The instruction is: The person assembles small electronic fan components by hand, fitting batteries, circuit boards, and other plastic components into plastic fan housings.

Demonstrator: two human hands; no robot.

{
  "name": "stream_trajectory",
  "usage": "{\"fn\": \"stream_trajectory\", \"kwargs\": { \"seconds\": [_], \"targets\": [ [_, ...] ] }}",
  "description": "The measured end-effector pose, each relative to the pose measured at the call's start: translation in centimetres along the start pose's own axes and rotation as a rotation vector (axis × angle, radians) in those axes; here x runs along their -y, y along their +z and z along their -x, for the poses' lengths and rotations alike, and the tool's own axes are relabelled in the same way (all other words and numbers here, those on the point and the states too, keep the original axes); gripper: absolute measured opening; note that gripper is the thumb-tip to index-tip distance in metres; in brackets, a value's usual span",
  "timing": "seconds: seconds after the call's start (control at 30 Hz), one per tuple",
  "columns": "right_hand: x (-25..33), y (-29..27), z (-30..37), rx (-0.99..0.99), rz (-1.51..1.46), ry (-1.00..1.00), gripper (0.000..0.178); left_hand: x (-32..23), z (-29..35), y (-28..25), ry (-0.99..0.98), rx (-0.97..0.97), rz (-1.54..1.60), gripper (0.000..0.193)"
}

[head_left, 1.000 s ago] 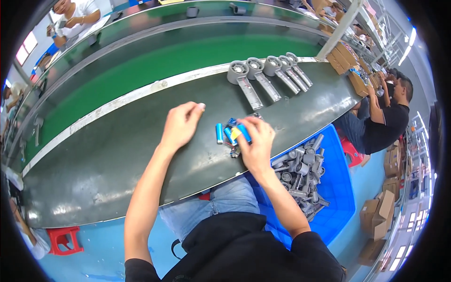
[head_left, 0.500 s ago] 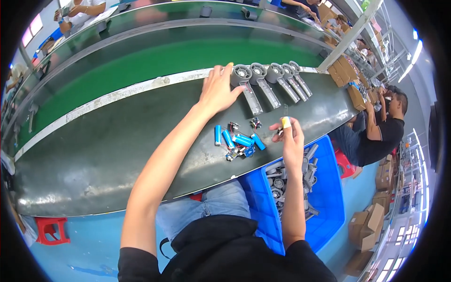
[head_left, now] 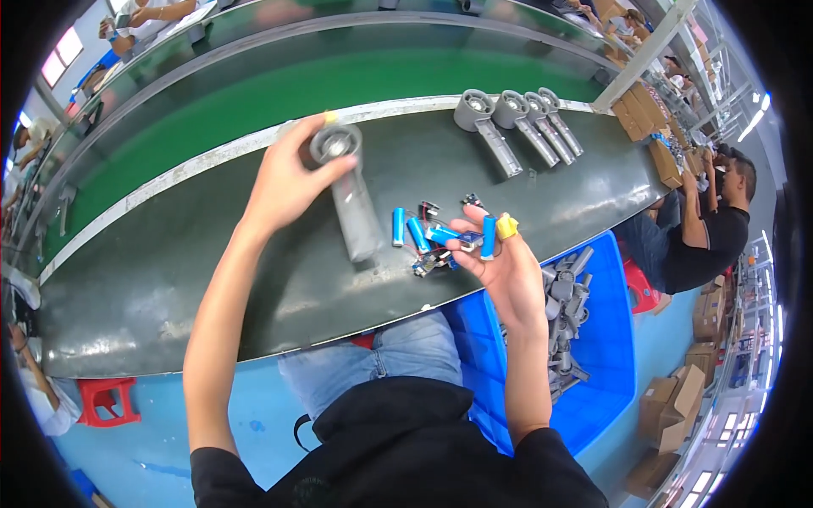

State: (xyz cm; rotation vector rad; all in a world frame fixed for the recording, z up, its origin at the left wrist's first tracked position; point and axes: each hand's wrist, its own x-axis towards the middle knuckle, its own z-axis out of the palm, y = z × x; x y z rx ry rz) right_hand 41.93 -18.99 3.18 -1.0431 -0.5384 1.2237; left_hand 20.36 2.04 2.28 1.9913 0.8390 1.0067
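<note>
My left hand (head_left: 284,186) is closed around the round head of a grey handheld-fan housing (head_left: 357,222), whose long handle tilts down toward me over the bench, blurred by motion. In my right hand (head_left: 518,286) a blue cylindrical battery (head_left: 489,239) is held between the fingers, with a small circuit board beside it; yellow wrap covers one fingertip. Just left of that hand lies a cluster of blue batteries (head_left: 416,236) with thin wires and small boards. Farther back, several matching grey fan housings (head_left: 495,146) lie in a row along the bench's far edge.
A blue bin (head_left: 611,339) full of grey plastic parts stands at the bench's right front edge. Behind the dark bench (head_left: 152,288) runs a green conveyor belt (head_left: 195,127). A co-worker (head_left: 703,229) sits to the right near cardboard boxes (head_left: 665,162). A red stool (head_left: 108,401) stands left.
My left hand has taken one fan housing from the row and carried it left and nearer. My right hand has moved left to the cluster and picked up a blue battery.
</note>
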Motion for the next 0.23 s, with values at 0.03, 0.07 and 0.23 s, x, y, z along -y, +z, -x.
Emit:
{"fn": "stream_trajectory", "kwargs": {
  "seconds": [0.03, 0.07, 0.23],
  "targets": [
    [-0.2, 0.8, -0.2, 0.014, -0.011, 0.010, 0.046, -0.1, 2.0, -1.2, -0.070, 0.011, 0.005, 0.062],
    [-0.5, 1.6, -0.4, 0.093, -0.083, 0.044, 0.047, 0.1, 3.4, -2.1, -0.112, 0.032, -0.049, 0.061],
    [-1.9, 5.5, -1.0, 0.144, -0.006, 0.047, 0.053, 0.1, 7.1, -3.4, 0.056, 0.047, -0.390, 0.062]
  ]
}}
